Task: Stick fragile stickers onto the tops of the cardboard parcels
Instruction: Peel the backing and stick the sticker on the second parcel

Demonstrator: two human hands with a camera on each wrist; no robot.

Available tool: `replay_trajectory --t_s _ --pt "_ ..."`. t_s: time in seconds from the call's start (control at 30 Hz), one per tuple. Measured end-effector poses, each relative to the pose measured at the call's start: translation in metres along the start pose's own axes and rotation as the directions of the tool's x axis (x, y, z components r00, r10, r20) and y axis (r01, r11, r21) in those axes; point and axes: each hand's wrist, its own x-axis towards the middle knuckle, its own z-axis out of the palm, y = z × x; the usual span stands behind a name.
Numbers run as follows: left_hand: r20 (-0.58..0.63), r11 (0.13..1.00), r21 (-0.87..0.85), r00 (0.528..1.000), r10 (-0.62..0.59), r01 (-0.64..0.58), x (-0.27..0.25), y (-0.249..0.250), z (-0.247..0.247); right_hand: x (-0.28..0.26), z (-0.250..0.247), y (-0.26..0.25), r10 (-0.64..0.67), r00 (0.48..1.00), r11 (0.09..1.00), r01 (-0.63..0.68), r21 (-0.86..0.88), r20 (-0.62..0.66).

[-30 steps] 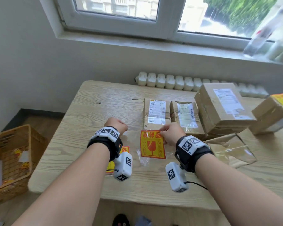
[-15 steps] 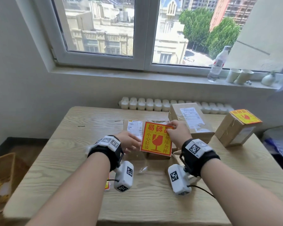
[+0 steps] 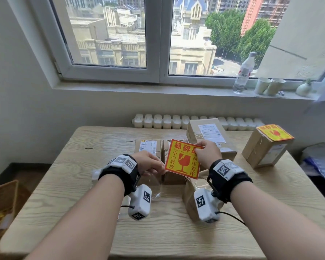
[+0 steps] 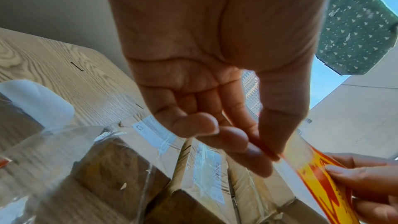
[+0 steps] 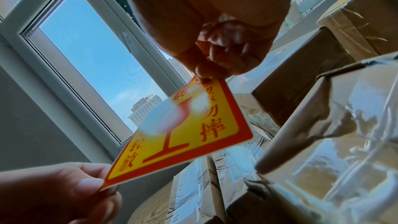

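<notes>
A yellow and red fragile sticker (image 3: 183, 159) (image 5: 183, 135) (image 4: 323, 185) hangs tilted above the parcels, held by both hands. My left hand (image 3: 151, 163) (image 4: 267, 152) pinches its lower left corner. My right hand (image 3: 207, 152) (image 5: 212, 71) pinches its upper right corner. Under it two flat cardboard parcels (image 3: 148, 147) with white labels lie side by side. A larger parcel (image 3: 212, 136) sits behind my right hand. At the right, an upright parcel (image 3: 265, 149) carries a fragile sticker (image 3: 275, 132) on top. A crumpled taped parcel (image 3: 191, 188) (image 5: 336, 142) lies under my right wrist.
The wooden table (image 3: 83, 184) stands against a wall under a window. A clear plastic wrapper (image 3: 156, 194) (image 4: 43, 159) lies near my left wrist. A wicker basket (image 3: 0, 203) is on the floor at left. A bottle (image 3: 243, 72) and paper cups (image 3: 269, 86) stand on the sill.
The sticker has been lifted off the table out of its wrapper and now hangs between both hands above the parcels. The head view has tilted up toward the window.
</notes>
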Motion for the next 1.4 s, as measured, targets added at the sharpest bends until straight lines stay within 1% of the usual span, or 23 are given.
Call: replay_trajectory --t_s 0.17,0.3,0.37,0.43,0.47,0.5,0.57,0.63,0.73,0.8,0.97,1.2,1.4 --pt "-0.003 0.999 -0.041 1.0 0.017 -0.017 0.002 0.009 0.005 0.005 -0.006 0.003 0.014 1.0 1.0 -0.014 0.019 0.007" --pt "-0.033 0.998 -0.053 0.998 0.044 -0.046 0.002 0.017 0.009 0.008 -0.01 0.003 0.023 1.0 1.0 -0.023 -0.003 0.01" --pt "-0.035 0.995 -0.082 0.998 0.053 -0.056 0.002 0.02 0.008 0.007 -0.015 0.002 0.025 1.0 0.999 -0.025 -0.047 -0.017" --pt "-0.05 0.992 -0.101 0.997 0.066 -0.071 0.003 0.024 0.008 0.007 -0.02 0.001 -0.05 0.996 0.993 0.042 -0.109 -0.076" --pt "-0.065 0.99 -0.11 0.995 0.077 -0.084 0.003 0.026 0.008 0.006 -0.022 -0.002 -0.113 0.989 0.99 0.104 -0.097 -0.093" --pt "-0.075 0.987 -0.124 0.993 0.089 -0.098 0.003 0.029 0.009 0.004 -0.024 -0.005 -0.174 0.981 0.984 0.171 -0.05 -0.08" --pt "-0.067 0.978 -0.17 0.992 0.11 -0.12 0.002 0.037 0.01 0.0 -0.023 -0.011 -0.286 0.958 0.955 0.283 0.084 0.025" --pt "-0.052 0.971 -0.19 0.989 0.139 -0.146 0.001 0.043 0.011 -0.005 -0.022 -0.017 -0.342 0.931 0.93 0.315 0.19 0.131" --pt "-0.07 0.966 -0.184 0.982 0.174 -0.184 0.002 0.047 0.014 -0.01 -0.021 -0.02 -0.339 0.906 0.919 0.262 0.294 0.254" --pt "-0.065 0.966 -0.173 0.981 0.183 -0.192 0.002 0.048 0.017 -0.012 -0.021 -0.019 -0.348 0.893 0.915 0.257 0.311 0.285" --pt "-0.065 0.972 -0.132 0.98 0.188 -0.195 0.002 0.048 0.021 -0.013 -0.021 -0.017 -0.326 0.894 0.916 0.218 0.338 0.308" --pt "-0.074 0.973 -0.096 0.977 0.202 -0.208 0.001 0.046 0.024 -0.013 -0.02 -0.015 -0.303 0.898 0.925 0.197 0.326 0.319" --pt "-0.148 0.976 -0.067 0.969 0.198 -0.209 0.002 0.045 0.026 -0.016 -0.015 -0.019 -0.282 0.907 0.928 0.176 0.328 0.313"
